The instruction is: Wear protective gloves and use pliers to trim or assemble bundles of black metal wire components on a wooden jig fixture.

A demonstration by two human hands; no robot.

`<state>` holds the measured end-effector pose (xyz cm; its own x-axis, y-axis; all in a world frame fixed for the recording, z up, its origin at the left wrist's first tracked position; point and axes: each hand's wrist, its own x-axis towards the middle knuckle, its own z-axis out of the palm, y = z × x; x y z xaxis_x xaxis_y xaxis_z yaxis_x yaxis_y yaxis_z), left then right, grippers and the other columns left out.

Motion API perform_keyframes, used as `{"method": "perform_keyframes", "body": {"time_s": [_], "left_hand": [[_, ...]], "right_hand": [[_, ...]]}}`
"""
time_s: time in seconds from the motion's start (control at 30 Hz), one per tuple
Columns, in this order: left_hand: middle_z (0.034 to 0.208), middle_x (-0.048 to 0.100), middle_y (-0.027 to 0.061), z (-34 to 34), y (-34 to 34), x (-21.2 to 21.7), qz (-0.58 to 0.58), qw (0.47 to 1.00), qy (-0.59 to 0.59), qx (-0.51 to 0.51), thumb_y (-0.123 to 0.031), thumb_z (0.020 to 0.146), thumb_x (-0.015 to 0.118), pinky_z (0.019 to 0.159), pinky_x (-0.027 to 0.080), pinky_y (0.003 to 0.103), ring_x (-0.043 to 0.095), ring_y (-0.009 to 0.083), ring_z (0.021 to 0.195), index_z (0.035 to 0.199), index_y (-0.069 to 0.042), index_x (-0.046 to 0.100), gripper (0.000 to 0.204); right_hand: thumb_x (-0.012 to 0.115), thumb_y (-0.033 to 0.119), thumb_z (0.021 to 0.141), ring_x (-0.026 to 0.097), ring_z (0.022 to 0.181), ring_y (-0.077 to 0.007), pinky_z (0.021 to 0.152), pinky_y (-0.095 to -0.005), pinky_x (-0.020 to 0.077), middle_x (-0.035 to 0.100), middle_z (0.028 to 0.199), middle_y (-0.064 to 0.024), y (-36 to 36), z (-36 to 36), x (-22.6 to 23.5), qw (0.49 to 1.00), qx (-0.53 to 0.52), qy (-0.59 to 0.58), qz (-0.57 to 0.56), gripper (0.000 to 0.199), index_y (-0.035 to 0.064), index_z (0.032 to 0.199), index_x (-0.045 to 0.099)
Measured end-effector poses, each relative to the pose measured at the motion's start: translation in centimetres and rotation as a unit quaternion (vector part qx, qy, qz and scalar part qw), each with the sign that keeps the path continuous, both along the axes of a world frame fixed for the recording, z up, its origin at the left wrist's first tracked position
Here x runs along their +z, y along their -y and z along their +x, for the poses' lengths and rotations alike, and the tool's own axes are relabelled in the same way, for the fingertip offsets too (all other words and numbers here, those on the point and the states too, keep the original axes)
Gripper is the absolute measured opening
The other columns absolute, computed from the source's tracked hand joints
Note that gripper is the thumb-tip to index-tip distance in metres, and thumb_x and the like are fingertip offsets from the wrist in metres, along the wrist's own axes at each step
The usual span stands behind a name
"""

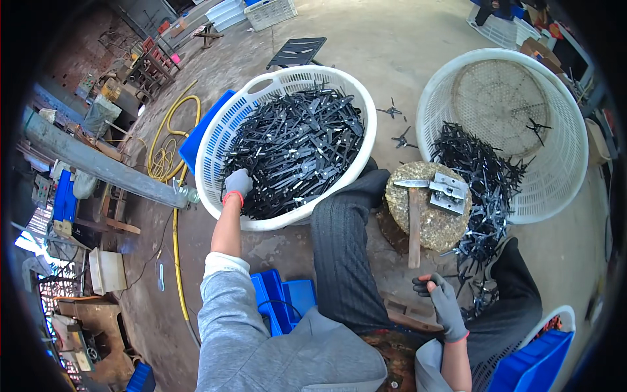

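Observation:
My left hand (239,183), in a grey glove with a red cuff, reaches over the near left rim of a large white basket (366,104). Its fingers curl down at the edge of a heap of black metal pieces (300,144), and what they grip is hidden. Several of these pieces look like thin crossed, pivoted blades. My right hand (448,308), gloved alike, hovers above my right thigh with fingers loosely bent and apart; nothing shows in it. Ahead of it, a hammer (415,222) with a wooden handle lies on a round, rough block (400,176), beside a metal fixture (449,193).
A second white basket (568,157) lies tipped at the right, black pieces (483,189) spilling from it beside the block. Blue bins (281,300) stand by my left leg, another blue bin (532,359) at lower right. A yellow hose (177,261) runs along the floor at left.

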<state>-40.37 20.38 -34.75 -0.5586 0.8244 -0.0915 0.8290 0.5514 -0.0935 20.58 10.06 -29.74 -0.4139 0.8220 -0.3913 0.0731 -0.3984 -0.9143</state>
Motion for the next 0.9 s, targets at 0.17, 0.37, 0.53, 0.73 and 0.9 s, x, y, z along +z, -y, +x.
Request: {"method": "perform_keyframes", "body": {"time_s": [0.17, 0.37, 0.53, 0.73, 0.9], "left_hand": [[0.077, 0.066, 0.0110, -1.1, 2.4, 3.3, 0.209, 0.917, 0.320, 0.114, -0.022, 0.082, 0.059, 0.064, 0.044, 0.032, 0.060, 0.0171, 0.071, 0.091, 0.000, 0.065, 0.024], [0.071, 0.060, 0.0045, 17.9, 4.5, 12.8, 0.367, 0.759, 0.535, -0.047, -0.025, 0.090, 0.052, 0.070, 0.045, 0.024, 0.057, 0.0116, 0.073, 0.102, 0.004, 0.060, 0.032], [0.078, 0.063, 0.0076, 33.8, 7.4, 15.1, 0.208, 0.645, 0.721, -0.145, -0.019, 0.093, 0.046, 0.082, 0.045, 0.026, 0.059, 0.0144, 0.084, 0.110, 0.010, 0.053, 0.034], [0.072, 0.054, 0.0181, 47.9, 11.2, 9.0, 0.220, 0.663, 0.561, -0.445, -0.023, 0.083, 0.053, 0.066, 0.040, 0.046, 0.054, 0.0369, 0.074, 0.114, -0.003, 0.055, 0.037], [0.086, 0.055, 0.0204, 47.1, 10.1, 10.1, 0.112, 0.675, 0.455, -0.570, -0.027, 0.082, 0.055, 0.069, 0.042, 0.046, 0.055, 0.0371, 0.081, 0.113, -0.003, 0.053, 0.039]], "right_hand": [[0.048, 0.030, 0.093, 0.058, 0.093, -0.0146, 0.082, -0.0273, 0.0455, 0.061, 0.103, -0.0102, 0.1, 0.2, 0.7, 1.000, 0.011, -0.007, 0.001, 0.036, -0.0032, 0.108, 0.054], [0.047, 0.031, 0.093, 0.055, 0.102, -0.0168, 0.087, -0.0289, 0.0436, 0.056, 0.112, -0.0118, 0.1, -0.1, 0.7, 0.998, -0.042, 0.008, 0.052, 0.043, -0.0034, 0.118, 0.048], [0.048, 0.030, 0.093, 0.038, 0.125, -0.0221, 0.099, -0.0338, 0.0341, 0.034, 0.139, -0.0156, -0.5, -2.4, 3.5, 0.967, -0.157, -0.060, 0.189, 0.060, -0.0015, 0.139, 0.025], [0.047, 0.027, 0.093, 0.037, 0.127, -0.0291, 0.105, -0.0434, 0.0283, 0.042, 0.133, -0.0172, 1.0, -0.4, 3.3, 0.934, -0.313, -0.159, 0.071, 0.054, -0.0032, 0.135, 0.030], [0.048, 0.015, 0.087, 0.043, 0.123, -0.0328, 0.104, -0.0479, 0.0302, 0.043, 0.131, -0.0201, 2.2, 5.8, -0.6, 0.879, -0.320, -0.350, -0.046, 0.048, -0.0038, 0.129, 0.036]]}}
